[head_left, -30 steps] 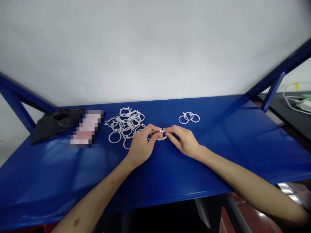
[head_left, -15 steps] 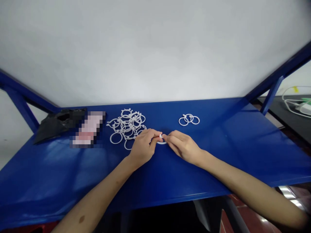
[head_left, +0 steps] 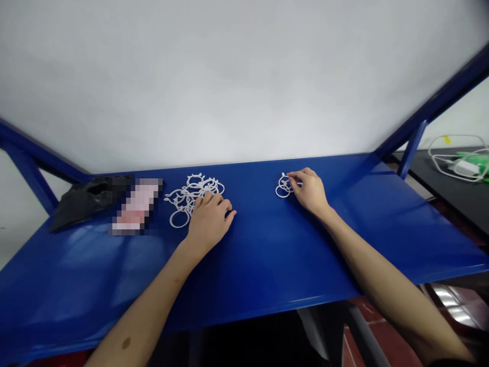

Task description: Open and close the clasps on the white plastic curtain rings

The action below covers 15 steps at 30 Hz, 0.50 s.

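White rings [head_left: 184,202] heaped on the blue table [head_left: 263,265], probably light, springy and slick: pinch near the knob [head_left: 283,175]. Over the heap, a loosely curled left hand [head_left: 209,221], grasp hidden; at the smaller cluster [head_left: 277,194], a nearly pinched right hand [head_left: 310,191], no telling whether around 1 ring.

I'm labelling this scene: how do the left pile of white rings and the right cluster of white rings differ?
The left pile is larger and densely jumbled; the right cluster shows only a few rings. The left hand hides the left pile's near side, while the right hand partly hides the right cluster. Both lie on the blue table.
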### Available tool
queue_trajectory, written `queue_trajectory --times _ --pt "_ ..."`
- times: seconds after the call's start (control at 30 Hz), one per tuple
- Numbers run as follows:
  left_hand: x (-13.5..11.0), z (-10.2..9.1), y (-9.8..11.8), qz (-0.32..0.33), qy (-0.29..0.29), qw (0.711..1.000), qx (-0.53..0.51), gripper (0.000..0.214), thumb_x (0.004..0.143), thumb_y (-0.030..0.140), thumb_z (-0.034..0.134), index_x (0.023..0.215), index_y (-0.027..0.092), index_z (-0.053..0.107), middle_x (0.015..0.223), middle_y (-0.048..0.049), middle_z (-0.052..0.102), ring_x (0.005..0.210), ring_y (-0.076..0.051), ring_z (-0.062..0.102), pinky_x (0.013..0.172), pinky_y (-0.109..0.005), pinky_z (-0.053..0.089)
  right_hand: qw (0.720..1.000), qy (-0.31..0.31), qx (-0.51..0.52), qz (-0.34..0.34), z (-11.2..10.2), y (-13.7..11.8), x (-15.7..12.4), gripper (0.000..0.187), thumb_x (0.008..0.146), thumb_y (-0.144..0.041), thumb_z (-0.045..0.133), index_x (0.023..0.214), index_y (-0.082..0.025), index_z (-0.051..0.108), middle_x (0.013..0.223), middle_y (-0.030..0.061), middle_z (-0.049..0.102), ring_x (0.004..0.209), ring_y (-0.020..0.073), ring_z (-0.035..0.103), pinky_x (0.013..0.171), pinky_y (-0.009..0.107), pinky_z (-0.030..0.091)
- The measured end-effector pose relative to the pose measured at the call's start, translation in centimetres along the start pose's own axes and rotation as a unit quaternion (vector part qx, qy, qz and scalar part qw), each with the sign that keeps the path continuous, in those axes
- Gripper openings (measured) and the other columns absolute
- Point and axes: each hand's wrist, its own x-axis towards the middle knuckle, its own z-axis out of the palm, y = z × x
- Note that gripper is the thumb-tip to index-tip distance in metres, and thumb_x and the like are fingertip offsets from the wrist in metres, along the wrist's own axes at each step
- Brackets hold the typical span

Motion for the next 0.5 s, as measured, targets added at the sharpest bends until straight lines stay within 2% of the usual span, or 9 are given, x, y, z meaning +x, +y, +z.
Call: queue_trajectory --times 0.2,0.37,0.5 --pt "0.3 -1.1 0.6 -0.022 -0.078 0.997 0.007 0.011 0.094 0.023 0.057 0.097 0.022 0.068 0.097 -0.0066 0.072 0.1 -0.029 0.057 0.088 -0.046 0.038 0.999 0.006 -0.039 -0.003 0.3 0.2 -0.1 0.026 0.092 -0.027 0.059 0.109 -0.018 0.077 0.093 0.0112 0.067 0.092 0.0285 0.058 0.085 0.046 0.054" --pt "0.3 -1.2 0.8 -0.028 -0.063 0.998 -0.012 0.01 0.093 0.02 0.06 0.099 0.023 0.066 0.094 -0.0047 0.075 0.1 -0.031 0.057 0.087 -0.046 0.036 0.997 0.029 -0.033 -0.066 -0.1 -2.0 -0.8 0.027 0.097 -0.029 0.055 0.114 -0.019 0.074 0.097 0.0119 0.064 0.092 0.028 0.056 0.081 0.046 0.055" --pt "0.3 -1.1 1.1 -0.009 -0.045 0.998 -0.046 0.009 0.09 0.014 0.062 0.095 0.022 0.063 0.088 -0.0029 0.074 0.096 -0.028 0.057 0.085 -0.044 0.035 0.989 -0.029 0.027 -0.145 -0.2 -5.0 -2.3 0.026 0.1 -0.027 0.053 0.117 -0.019 0.07 0.1 0.0114 0.065 0.094 0.0263 0.058 0.086 0.046 0.055"
